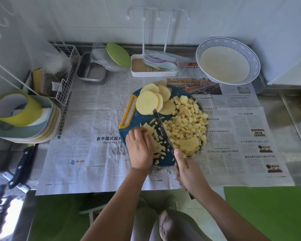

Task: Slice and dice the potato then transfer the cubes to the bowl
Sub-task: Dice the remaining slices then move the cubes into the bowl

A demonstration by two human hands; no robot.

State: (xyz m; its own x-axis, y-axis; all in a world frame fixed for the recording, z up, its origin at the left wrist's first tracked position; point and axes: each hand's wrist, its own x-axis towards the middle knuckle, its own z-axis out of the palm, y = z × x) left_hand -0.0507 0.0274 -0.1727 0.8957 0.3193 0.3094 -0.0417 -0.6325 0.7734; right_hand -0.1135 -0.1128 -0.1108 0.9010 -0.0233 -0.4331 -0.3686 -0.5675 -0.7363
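Two hands work over the near half of a dark blue cutting board [137,121]. The left hand [140,148] lies knuckles-up with its fingers bent down over a bunch of potato strips [155,139], holding them in place against the board. The right hand [188,173] is wrapped tightly round the handle of a knife [163,131], thumb lying along the top near the blade. The blade runs diagonally away from the person, just beside the left fingertips, with small bits of potato stuck to its side. To the right of the blade, a wide heap of potato cubes [186,124] covers that side of the board, and a few larger uncut pieces sit at the heap's near edge. Several round potato slices [149,101] overlap at the far left of the board, next to its yellow handle slot. The board rests on spread newspaper [94,119]. The bowl [254,66], white with a blue patterned rim, stands at the far right near the wall, well apart from the board, and no cubes show in it. A white hook rack [155,71] and a metal tray [90,72] sit along the back. A stack of pastel plates [42,133] and a second knife [23,164] lie at the left.
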